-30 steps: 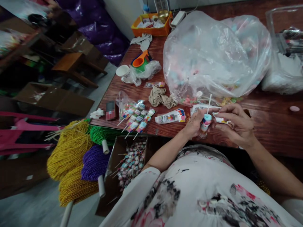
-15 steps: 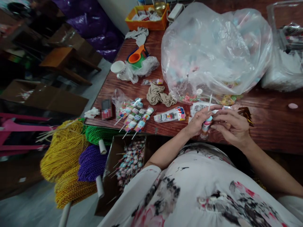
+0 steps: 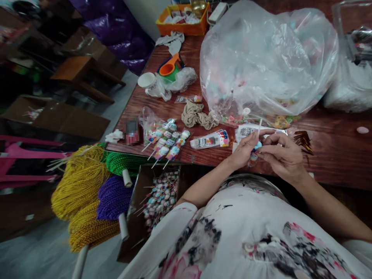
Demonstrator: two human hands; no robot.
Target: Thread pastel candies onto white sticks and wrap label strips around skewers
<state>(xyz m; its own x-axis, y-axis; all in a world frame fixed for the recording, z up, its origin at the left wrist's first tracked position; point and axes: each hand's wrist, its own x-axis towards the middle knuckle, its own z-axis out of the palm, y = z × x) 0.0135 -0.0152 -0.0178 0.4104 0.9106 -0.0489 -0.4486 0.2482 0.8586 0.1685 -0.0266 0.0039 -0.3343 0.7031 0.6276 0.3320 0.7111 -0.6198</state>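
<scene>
A wrapped candy skewer point(image 3: 257, 145) points stick-up between my hands at the table's front edge, a pale blue top showing and its lower part in clear wrap. My left hand point(image 3: 243, 151) is closed around it from the left. On the other side, my right hand point(image 3: 286, 157) pinches its thumb and fingertips together against the candy's upper end; what lies between them is hidden. Gold twist ties point(image 3: 302, 142) lie just right of my right hand. Behind my hands is a printed clear wrapper point(image 3: 247, 130), and farther left lies a stack of printed wrappers point(image 3: 209, 140).
Several wrapped candy skewers point(image 3: 167, 143) lie at the table's left front. Below them stands a cardboard box point(image 3: 128, 232) of more skewers, beside yellow cord bundles point(image 3: 78, 182). A large clear plastic bag point(image 3: 267, 58) fills the back of the table. A beige cloth point(image 3: 197, 115) lies left of it.
My right fingers have closed in over the candy's top and cover more of it. My left hand keeps its grip. The view has shifted slightly.
</scene>
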